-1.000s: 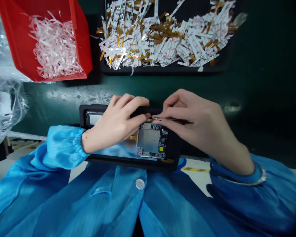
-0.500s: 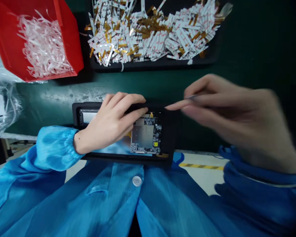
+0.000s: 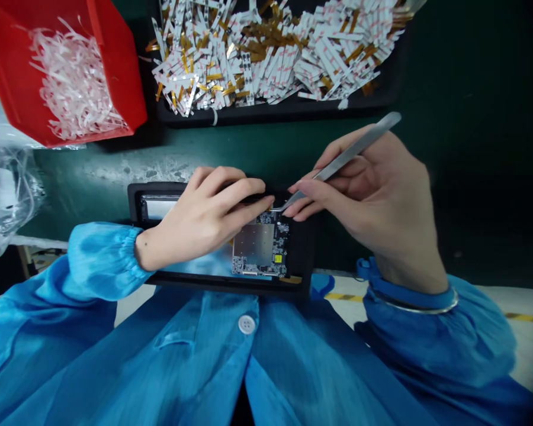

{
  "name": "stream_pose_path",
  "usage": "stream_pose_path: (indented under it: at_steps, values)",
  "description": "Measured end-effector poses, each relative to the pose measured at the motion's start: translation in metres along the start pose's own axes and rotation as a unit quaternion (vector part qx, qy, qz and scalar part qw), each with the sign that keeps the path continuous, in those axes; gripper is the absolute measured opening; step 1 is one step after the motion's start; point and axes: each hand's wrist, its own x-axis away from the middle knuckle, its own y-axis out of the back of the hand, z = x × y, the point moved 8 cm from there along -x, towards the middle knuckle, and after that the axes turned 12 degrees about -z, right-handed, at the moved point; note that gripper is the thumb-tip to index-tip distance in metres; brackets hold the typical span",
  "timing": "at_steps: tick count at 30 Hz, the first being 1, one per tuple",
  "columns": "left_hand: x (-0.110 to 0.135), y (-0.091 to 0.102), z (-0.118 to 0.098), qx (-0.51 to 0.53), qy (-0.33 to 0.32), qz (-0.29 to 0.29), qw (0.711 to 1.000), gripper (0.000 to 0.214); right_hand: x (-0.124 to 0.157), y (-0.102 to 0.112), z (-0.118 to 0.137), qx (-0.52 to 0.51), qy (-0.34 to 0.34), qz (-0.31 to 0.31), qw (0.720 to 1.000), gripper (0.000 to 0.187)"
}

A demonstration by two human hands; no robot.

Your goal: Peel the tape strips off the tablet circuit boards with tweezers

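Note:
My right hand (image 3: 377, 201) grips metal tweezers (image 3: 353, 155) between thumb and fingers. The bent tweezer tip meets the upper edge of a dark circuit board (image 3: 281, 244) with a silver shield plate (image 3: 254, 245) and a yellow square. This board sits in a flat device lying in a black tray-like holder (image 3: 304, 260). My left hand (image 3: 211, 219) reaches over the device, its fingers bent and close together. Its index fingertip is beside the tweezer tip, where a small orange piece shows. Whatever lies under the left fingers is hidden, and so is the thumb.
Behind the device is a black tray (image 3: 284, 112) heaped with white and orange flexible strips. A red bin (image 3: 124, 77) at the upper left contains curly white scraps (image 3: 77, 89). Clear plastic bags (image 3: 9, 183) lie at the left edge of the green table (image 3: 244, 139).
My right hand has moved left and turned, bringing the tweezers into plain view with their tip on the board's upper edge. My left hand has shifted slightly right at the fingertips.

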Motion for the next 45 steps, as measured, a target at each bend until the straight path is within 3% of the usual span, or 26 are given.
stream_pose_path:
  at_steps: [10, 14, 23, 45]
  values:
    - [-0.018, -0.016, 0.017, 0.093, 0.119, 0.037, 0.988, 0.023, 0.000, 0.005, -0.004, -0.038, -0.006, -0.042, 0.998, 0.029]
    - [-0.019, -0.011, 0.022, 0.113, 0.146, 0.030, 0.982, 0.012, 0.000, 0.003, -0.005, -0.038, -0.020, -0.032, 0.999, 0.031]
    - [0.009, 0.006, -0.006, 0.056, 0.039, 0.014, 0.998, 0.023, 0.001, 0.004, -0.004, -0.030, -0.010, -0.034, 0.999, 0.029]
    - [0.015, 0.002, -0.012, 0.007, 0.018, 0.017, 1.000, 0.029, 0.000, 0.003, 0.001, 0.005, 0.020, -0.022, 1.000, 0.027]
